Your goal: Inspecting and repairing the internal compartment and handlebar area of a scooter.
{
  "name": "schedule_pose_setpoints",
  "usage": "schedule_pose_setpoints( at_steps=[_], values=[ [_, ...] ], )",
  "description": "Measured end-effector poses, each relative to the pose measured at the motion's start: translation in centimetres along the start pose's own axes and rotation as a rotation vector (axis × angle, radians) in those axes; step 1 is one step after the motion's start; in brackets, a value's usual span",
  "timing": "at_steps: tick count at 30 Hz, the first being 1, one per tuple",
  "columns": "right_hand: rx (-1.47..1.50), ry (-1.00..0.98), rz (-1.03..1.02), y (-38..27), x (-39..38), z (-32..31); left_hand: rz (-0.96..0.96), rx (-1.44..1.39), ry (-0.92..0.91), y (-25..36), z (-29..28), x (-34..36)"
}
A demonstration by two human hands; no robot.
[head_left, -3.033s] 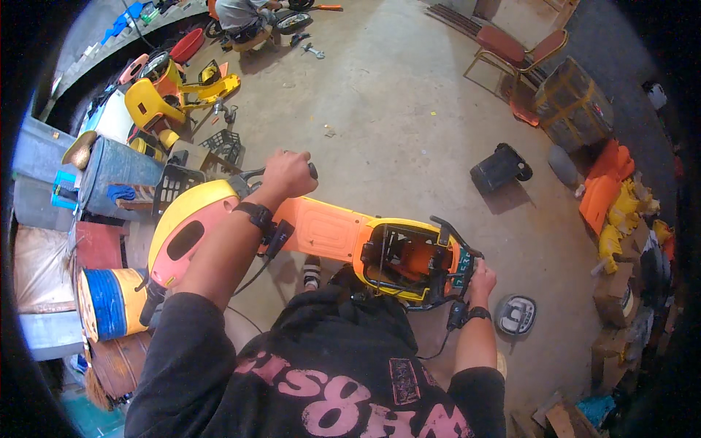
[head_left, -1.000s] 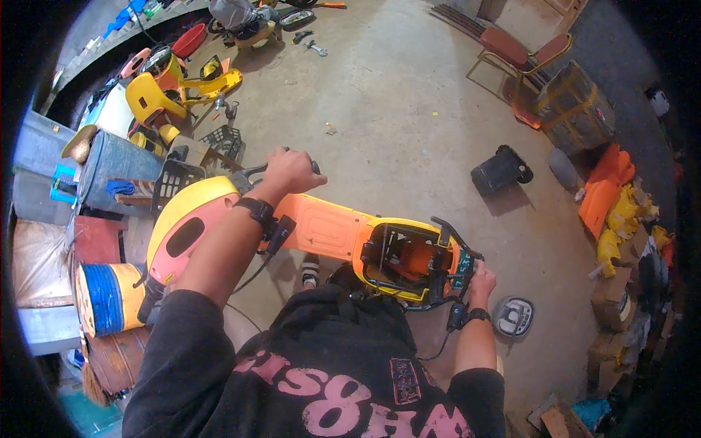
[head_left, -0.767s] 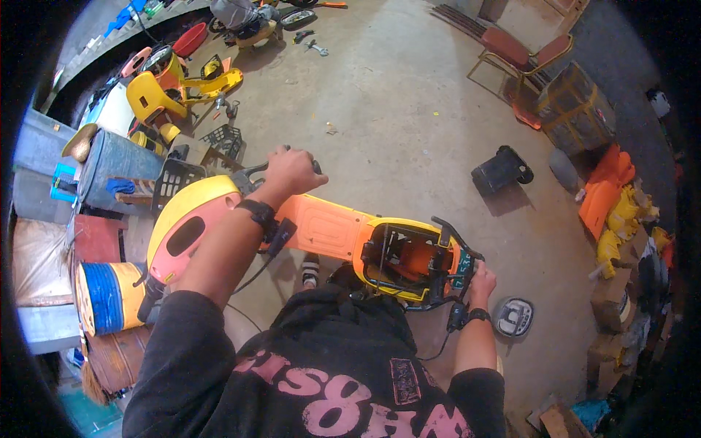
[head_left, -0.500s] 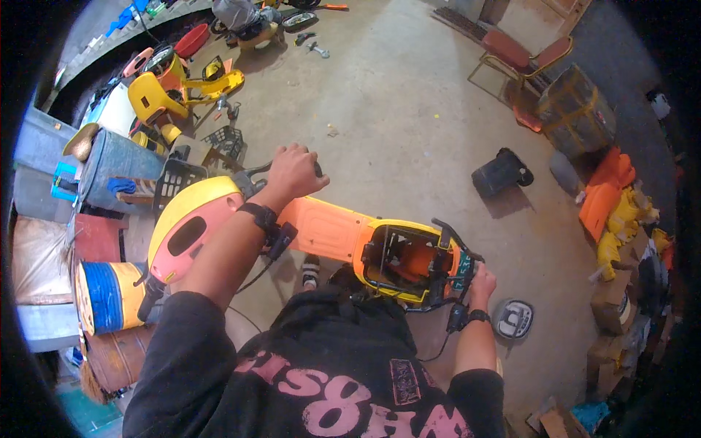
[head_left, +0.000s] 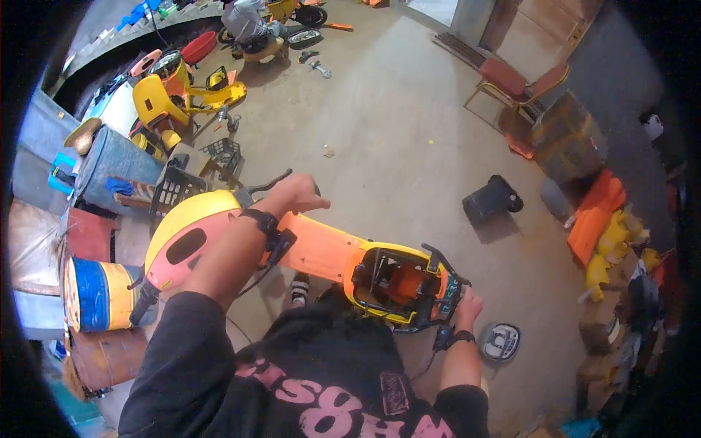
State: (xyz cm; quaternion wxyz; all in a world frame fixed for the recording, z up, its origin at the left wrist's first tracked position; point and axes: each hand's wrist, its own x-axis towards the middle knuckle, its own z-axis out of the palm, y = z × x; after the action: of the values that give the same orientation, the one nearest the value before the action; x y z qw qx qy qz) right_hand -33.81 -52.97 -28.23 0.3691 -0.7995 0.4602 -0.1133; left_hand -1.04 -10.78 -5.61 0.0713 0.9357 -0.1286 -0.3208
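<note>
An electric scooter with yellow and orange-pink panels stands crosswise before me, its front to the left. My left hand is closed around the far handlebar grip, whose black end shows past the fingers; a brake lever sticks out beside it. At the rear, my right hand grips the black tail rail next to a green plate; its fingertips are partly hidden. No seat covers the open compartment. The near handlebar grip hangs free, below my left forearm.
A grey-white oval part lies on the floor by my right wrist. Beyond the scooter lies a black bin. Drums and crates crowd the left; orange panels and boxes line the right. Another person sits far back.
The whole scene has shifted down and slightly left in the picture, showing more of the far end. Both hands keep their holds on the scooter.
</note>
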Motion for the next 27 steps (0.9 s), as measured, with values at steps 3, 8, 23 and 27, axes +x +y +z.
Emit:
schedule_pose_setpoints(
  at_steps=[3, 8, 23, 27],
  values=[
    [-0.032, -0.07, 0.142, 1.9, 0.8, -0.2, -0.024, -0.133, -0.082, 0.5, -0.1, 0.5],
    [-0.098, 0.0, 0.026, 0.4, 0.2, 0.3, -0.098, -0.277, -0.153, -0.2, -0.2, 0.5],
    [-0.148, 0.055, 0.056, -1.6, 0.3, 0.3, -0.119, -0.152, -0.074, 1.4, -1.4, 1.4],
    [-0.127, 0.011, 0.094, -1.7, 0.5, 0.3, -0.141, -0.179, -0.11, 1.2, -1.3, 2.1]
  ],
)
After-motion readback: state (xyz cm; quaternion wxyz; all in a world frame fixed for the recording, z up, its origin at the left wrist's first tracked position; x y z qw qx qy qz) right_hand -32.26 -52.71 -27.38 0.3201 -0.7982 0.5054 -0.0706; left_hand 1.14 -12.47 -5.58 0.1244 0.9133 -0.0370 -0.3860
